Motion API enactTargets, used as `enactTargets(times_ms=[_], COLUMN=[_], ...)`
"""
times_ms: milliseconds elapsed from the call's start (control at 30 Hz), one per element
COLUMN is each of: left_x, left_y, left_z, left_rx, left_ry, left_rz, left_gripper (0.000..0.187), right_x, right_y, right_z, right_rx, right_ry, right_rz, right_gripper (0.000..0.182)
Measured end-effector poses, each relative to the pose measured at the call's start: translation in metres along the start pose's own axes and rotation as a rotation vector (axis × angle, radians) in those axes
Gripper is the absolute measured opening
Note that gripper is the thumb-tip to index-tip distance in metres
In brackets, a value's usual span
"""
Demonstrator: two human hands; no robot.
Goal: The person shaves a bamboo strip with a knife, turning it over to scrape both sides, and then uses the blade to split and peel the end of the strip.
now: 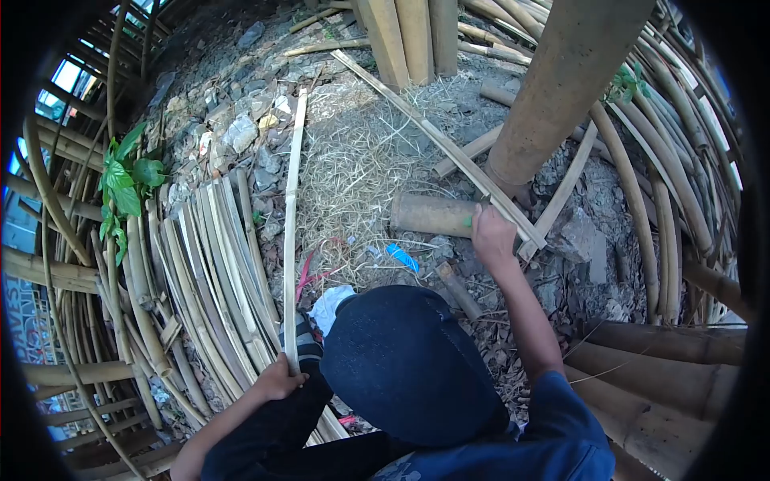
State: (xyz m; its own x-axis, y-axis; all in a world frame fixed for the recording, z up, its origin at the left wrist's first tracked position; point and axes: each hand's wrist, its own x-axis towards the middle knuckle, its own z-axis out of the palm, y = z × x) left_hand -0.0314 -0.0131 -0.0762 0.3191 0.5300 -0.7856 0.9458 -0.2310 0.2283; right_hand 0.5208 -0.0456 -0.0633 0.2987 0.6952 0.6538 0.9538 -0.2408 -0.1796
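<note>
My left hand (281, 379) is closed around the lower end of a long, pale bamboo strip (291, 216) that stretches away from me over the ground. My right hand (494, 236) is closed in a fist at the end of a short bamboo log (429, 215) lying on its side. A small green bit shows by its fingers, but what it grips is mostly hidden. Just beyond that hand, a split bamboo slat (437, 136) runs diagonally. Between the hands lies a bright blue bundle (403, 257) on dry shavings (353, 184).
Split bamboo slats (216, 264) are stacked at the left, beside a leafy green plant (122, 180). A thick bamboo pole (553, 96) rises at the right. Large bamboo culms (666, 377) lie at the lower right. A dark cap (409, 369) hides the lower middle.
</note>
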Motion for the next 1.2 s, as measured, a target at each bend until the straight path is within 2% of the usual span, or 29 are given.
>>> enactTargets(times_ms=[33,67,133,200,267,333,467,533,633,767,833,867,900,933,967,1000,1067,1100,1133,1200], left_x=[0.019,0.032,0.025,0.026,0.031,0.026,0.012,0.021,0.019,0.013,0.009,0.007,0.006,0.003,-0.002,-0.010,-0.017,-0.016,-0.024,-0.033], left_y=[-0.027,-0.035,-0.051,-0.054,-0.060,-0.054,-0.026,-0.041,-0.034,-0.021,-0.019,-0.014,-0.007,0.005,0.016,0.028,0.044,0.048,0.049,0.060], left_z=[0.009,0.008,0.023,0.023,0.024,0.022,0.004,0.011,0.007,0.001,0.003,0.002,-0.001,-0.006,-0.013,-0.020,-0.043,-0.052,-0.046,-0.053], left_rx=[0.013,0.030,-0.185,-0.185,-0.132,-0.085,-0.097,-0.122,-0.129,-0.118,-0.147,-0.324,-0.500,-0.504,-0.608,-0.712,-0.685,-0.726,-0.783,-0.845], left_ry=[0.031,0.025,-0.036,-0.017,-0.033,-0.005,0.032,-0.003,0.019,0.078,0.097,0.128,0.164,0.171,0.232,0.289,0.300,0.291,0.262,0.267], left_rz=[0.125,0.144,0.148,0.178,0.160,0.146,0.083,0.070,0.094,0.058,0.060,0.083,0.110,0.109,0.062,0.013,-0.010,-0.001,-0.024,-0.082], left_gripper=[0.064,0.064,0.063,0.061,0.060,0.059,0.059,0.059,0.057,0.055,0.052,0.047,0.042,0.042,0.037,0.033,0.033,0.032,0.030,0.023], right_x=[-0.005,-0.004,0.007,0.023,0.000,-0.027,-0.044,-0.036,-0.030,-0.016,0.007,0.012,0.020,0.026,0.006,-0.012,-0.029,-0.015,-0.005,0.014], right_y=[0.005,0.010,0.001,-0.003,0.005,0.016,0.018,0.016,0.019,0.024,0.017,0.009,0.001,-0.003,0.002,0.007,0.015,0.011,0.004,-0.011], right_z=[0.001,0.002,-0.032,-0.059,-0.034,0.016,0.013,-0.003,-0.008,-0.009,-0.031,-0.039,-0.046,-0.049,-0.023,0.003,0.043,0.029,0.010,-0.027], right_rx=[0.021,0.049,0.098,0.047,-0.019,-0.027,0.040,0.353,0.525,0.427,0.285,0.294,0.225,0.155,0.044,0.049,0.007,0.023,0.042,-0.026], right_ry=[0.025,0.043,0.070,0.239,0.279,-0.139,-0.067,-0.017,0.051,0.024,0.173,0.163,0.256,0.356,0.254,0.256,-0.022,0.117,0.096,0.145], right_rz=[0.002,-0.010,0.053,0.058,0.050,0.043,0.072,0.407,0.431,0.273,0.075,0.076,0.045,0.009,-0.006,-0.007,0.011,-0.065,-0.076,0.075], right_gripper=[0.022,0.023,0.022,0.023,0.028,0.028,0.031,0.034,0.036,0.033,0.032,0.032,0.032,0.033,0.032,0.032,0.032,0.029,0.029,0.026])
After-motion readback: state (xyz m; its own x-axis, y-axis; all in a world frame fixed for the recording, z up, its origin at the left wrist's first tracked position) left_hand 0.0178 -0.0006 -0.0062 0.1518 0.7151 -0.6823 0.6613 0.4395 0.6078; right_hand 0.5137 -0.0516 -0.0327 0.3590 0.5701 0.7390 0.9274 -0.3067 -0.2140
